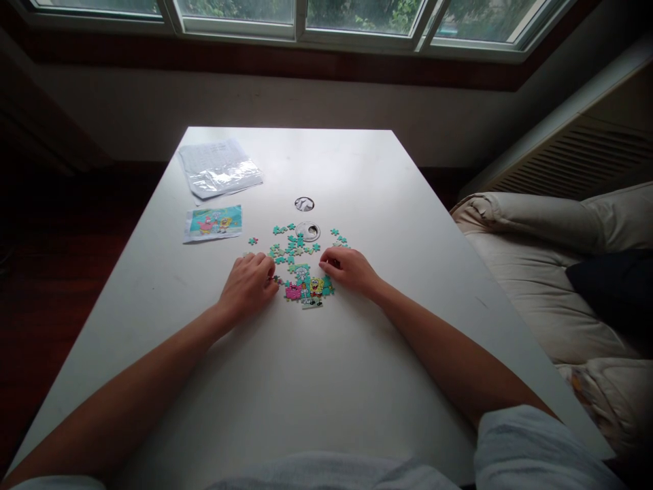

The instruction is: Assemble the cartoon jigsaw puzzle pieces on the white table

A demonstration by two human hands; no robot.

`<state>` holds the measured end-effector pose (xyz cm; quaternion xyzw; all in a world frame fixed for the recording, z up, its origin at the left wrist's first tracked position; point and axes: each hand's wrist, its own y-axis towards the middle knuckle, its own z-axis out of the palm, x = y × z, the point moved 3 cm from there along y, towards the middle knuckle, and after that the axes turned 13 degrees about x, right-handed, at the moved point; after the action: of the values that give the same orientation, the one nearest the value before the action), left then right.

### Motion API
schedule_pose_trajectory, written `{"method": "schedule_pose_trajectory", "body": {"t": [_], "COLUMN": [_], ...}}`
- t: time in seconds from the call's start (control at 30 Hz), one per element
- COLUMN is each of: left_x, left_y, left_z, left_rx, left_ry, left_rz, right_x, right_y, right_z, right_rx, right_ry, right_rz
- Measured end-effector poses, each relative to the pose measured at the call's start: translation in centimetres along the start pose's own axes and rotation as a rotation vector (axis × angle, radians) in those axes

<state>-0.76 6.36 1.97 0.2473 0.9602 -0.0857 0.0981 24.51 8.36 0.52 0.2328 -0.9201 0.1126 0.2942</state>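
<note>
A partly joined jigsaw puzzle (pixel 309 289) lies on the white table, showing a yellow square cartoon figure, a pink patch and a pale figure. My left hand (pixel 249 282) rests at its left side with curled fingers, close by a few small dark and pink pieces (pixel 276 280). Any piece within its grip is hidden. Just right of the joined part, my right hand (pixel 349 267) has thumb and fingertips pinched together; what they hold, if anything, is too small to see. Loose teal puzzle pieces (pixel 290 248) are scattered beyond the joined section, with one teal-pink piece (pixel 254 241) apart at left.
A picture sheet (pixel 214 222) with the cartoon figures lies at left, below a clear plastic bag (pixel 222 170) with papers. Two round holes, one with a metallic ring (pixel 308 232), sit in the table (pixel 326 381). A cream sofa (pixel 530 292) stands at right.
</note>
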Motion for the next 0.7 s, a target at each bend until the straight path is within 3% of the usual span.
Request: {"method": "schedule_pose_trajectory", "body": {"t": [0.17,0.37,0.53,0.7], "left_x": [-0.1,-0.7,-1.9,-2.5], "left_y": [-0.2,-0.4,-0.8,-1.1], "left_z": [0.1,-0.3,0.1,0.7], "left_rx": [-0.035,-0.116,-0.134,-0.132], "left_ry": [-0.011,-0.236,-0.413,-0.434], "left_rz": [0.053,0.061,0.066,0.104], "right_x": [0.3,2.2,4.1,4.8], "right_y": [-0.1,-0.3,-0.1,0.1], "right_z": [0.0,0.3,1.3,1.8], "right_rx": [-0.004,-0.103,-0.060,0.009], "right_ry": [-0.014,-0.025,0.101,0.260], "right_rz": [-0.001,-0.092,-0.240,-0.295]}}
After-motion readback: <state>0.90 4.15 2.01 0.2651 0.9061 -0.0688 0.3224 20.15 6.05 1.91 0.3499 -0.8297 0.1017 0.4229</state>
